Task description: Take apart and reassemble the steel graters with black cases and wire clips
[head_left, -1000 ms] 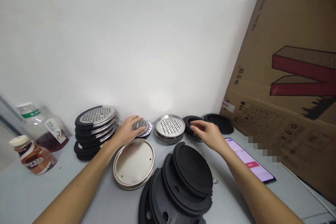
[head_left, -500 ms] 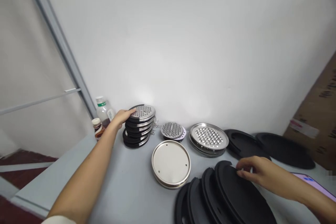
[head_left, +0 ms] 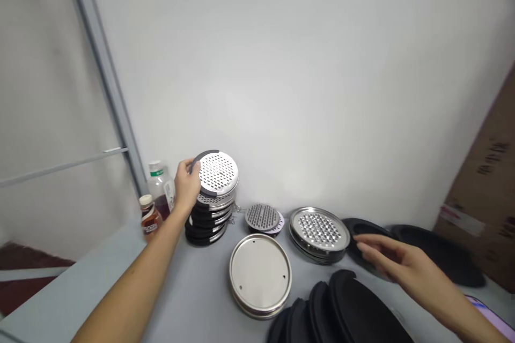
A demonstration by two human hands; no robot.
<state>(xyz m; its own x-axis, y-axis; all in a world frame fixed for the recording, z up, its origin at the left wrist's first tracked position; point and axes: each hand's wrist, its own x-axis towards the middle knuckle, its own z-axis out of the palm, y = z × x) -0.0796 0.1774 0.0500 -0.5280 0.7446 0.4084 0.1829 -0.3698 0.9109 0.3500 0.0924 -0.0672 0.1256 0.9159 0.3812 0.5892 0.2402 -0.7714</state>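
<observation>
My left hand (head_left: 188, 185) grips the black rim of a round perforated metal grater disc (head_left: 218, 172), tilted up at the top of a stack of similar black-rimmed discs (head_left: 207, 225). My right hand (head_left: 396, 260) hangs above the black round plates (head_left: 362, 311) at the front right, thumb and fingers apart, with nothing seen between them. Between the hands lie a flat metal disc with small holes (head_left: 260, 273), a small grater disc (head_left: 262, 217) and a stack of larger grater discs (head_left: 319, 229).
Two bottles, a brown one (head_left: 151, 220) and a clear one with dark liquid (head_left: 161, 187), stand left of the stack. More black plates (head_left: 438, 254) lie along the wall at right, beside a cardboard box (head_left: 483, 193). A purple phone-like object (head_left: 493, 319) shows at the right edge.
My left hand has lifted and tilted the top grater disc off its stack, baring another perforated disc below. My right hand has come away from the black plates with its fingers spread. The view has shifted slightly.
</observation>
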